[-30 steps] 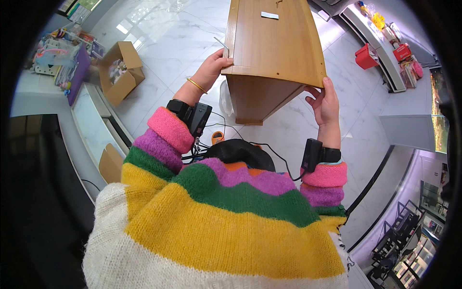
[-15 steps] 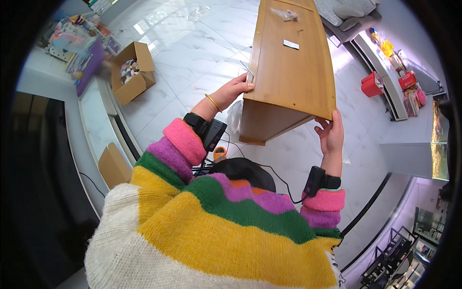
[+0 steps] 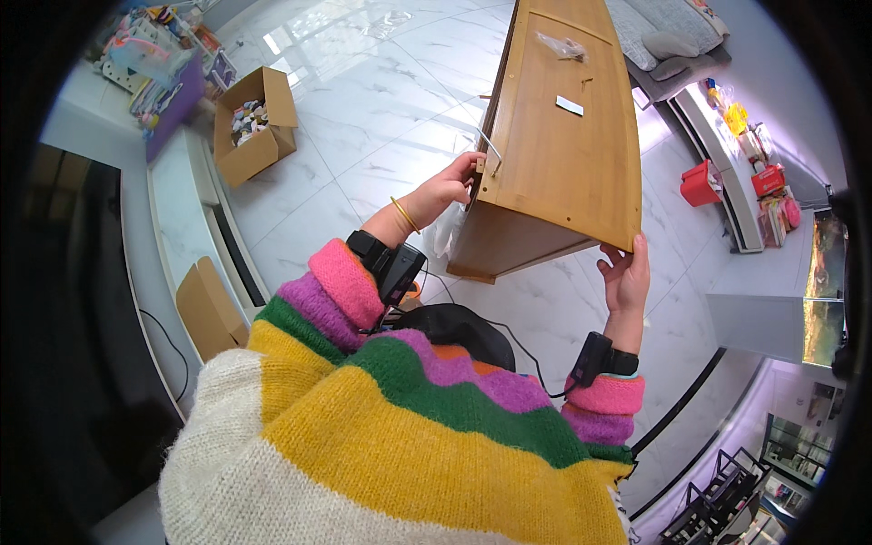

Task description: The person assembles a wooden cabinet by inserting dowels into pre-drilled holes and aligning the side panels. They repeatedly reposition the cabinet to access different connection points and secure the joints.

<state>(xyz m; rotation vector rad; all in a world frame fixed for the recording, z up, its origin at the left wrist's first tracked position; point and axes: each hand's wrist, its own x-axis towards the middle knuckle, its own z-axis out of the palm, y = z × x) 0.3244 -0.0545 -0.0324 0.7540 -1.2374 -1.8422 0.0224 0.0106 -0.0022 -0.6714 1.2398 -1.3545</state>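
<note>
A long wooden cabinet (image 3: 554, 173) with a light brown panel on top stretches away in front of me. My left hand (image 3: 450, 186) is at its near left edge, fingers curled against the side by a small wooden block and thumb below. Just beyond those fingers, a thin bent metal rod like a hex key (image 3: 490, 145) stands at the panel's corner, next to a brass-coloured bolt (image 3: 496, 169). My right hand (image 3: 625, 277) holds the near right corner, its fingertips at the panel's edge. A clear plastic bag (image 3: 443, 232) hangs below my left hand.
On the panel lie a small bag of hardware (image 3: 561, 45), a loose screw (image 3: 587, 84) and a white card (image 3: 569, 105). An open cardboard box (image 3: 263, 150) stands left on the marble-look floor. A red bin (image 3: 700, 183) stands right; a black cable (image 3: 518, 338) runs between my wrists.
The cabinet and both hands sit slightly lower in view. My left thumb has come off the panel's top, and the metal rod now shows over the panel's corner.
</note>
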